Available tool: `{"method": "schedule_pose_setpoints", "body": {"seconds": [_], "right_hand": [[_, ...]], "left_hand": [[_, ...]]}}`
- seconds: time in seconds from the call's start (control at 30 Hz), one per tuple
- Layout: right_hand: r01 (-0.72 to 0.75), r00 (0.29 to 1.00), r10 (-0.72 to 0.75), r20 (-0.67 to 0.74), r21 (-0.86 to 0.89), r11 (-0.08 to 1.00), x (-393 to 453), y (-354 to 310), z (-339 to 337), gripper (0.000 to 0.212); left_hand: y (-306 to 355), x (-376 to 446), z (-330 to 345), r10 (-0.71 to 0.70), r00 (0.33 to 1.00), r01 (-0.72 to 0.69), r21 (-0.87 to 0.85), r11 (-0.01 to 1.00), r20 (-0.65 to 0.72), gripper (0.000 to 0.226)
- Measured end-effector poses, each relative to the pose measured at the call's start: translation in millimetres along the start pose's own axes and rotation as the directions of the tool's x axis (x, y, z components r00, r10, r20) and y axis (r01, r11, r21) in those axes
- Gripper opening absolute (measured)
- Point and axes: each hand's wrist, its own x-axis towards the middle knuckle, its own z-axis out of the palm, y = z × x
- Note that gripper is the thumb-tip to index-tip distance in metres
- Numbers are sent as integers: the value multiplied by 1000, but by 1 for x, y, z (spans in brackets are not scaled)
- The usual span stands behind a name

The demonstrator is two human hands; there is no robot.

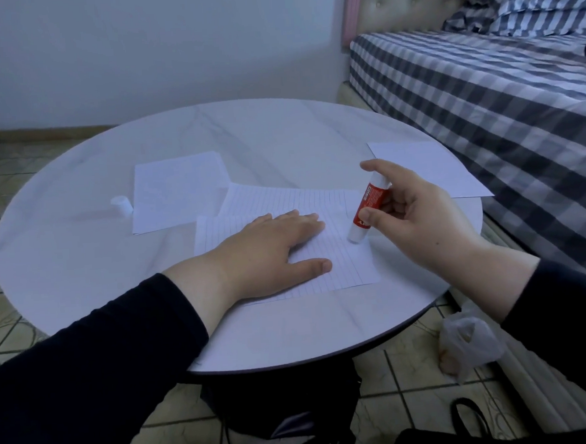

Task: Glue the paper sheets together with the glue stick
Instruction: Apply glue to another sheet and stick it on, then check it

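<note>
left hand flat, fingers straight, pressing the lined sheet on the round table. right hand clamped around the red glue stick, tip down on that sheet.

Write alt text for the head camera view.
A right hand holds a red-and-white glue stick tip-down on a lined paper sheet, which the flat left hand presses onto a round white marble-look table.

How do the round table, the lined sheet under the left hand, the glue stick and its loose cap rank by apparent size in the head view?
1. Round table
2. Lined sheet
3. Glue stick
4. Cap, lying farther from the camera, yet clearly smallest
</note>
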Motion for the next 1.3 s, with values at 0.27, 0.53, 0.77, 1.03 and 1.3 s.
{"method": "schedule_pose_setpoints", "body": {"seconds": [0.27, 0.53, 0.77, 1.03, 1.3], "right_hand": [[18, 998, -19, 56, 14, 1000, -19, -9, -1, 57], [-25, 999, 27, -28, 61, 998, -24, -8, -11, 58], [-26, 1000, 26, 1, -9, 1000, -34, -10, -11, 58], [-17, 1000, 17, 10, -29, 999, -43, -17, -5, 60], [-52, 997, 48, -61, -69, 996, -42, -20, -10, 58]], "left_hand": [[4, -6, -2, 53, 994, -54, -8, 999, -97, 52], [1, -8, -1, 39, 999, -39, -52, 998, -2, 54], [-1, -8, -1, 58, 998, -57, -58, 997, 19, 55], [1, -11, 1, 62, 998, -62, -18, 998, -15, 56], [4, -16, 2, -2, 994, 2, -5, 1000, -110, 53]]}}
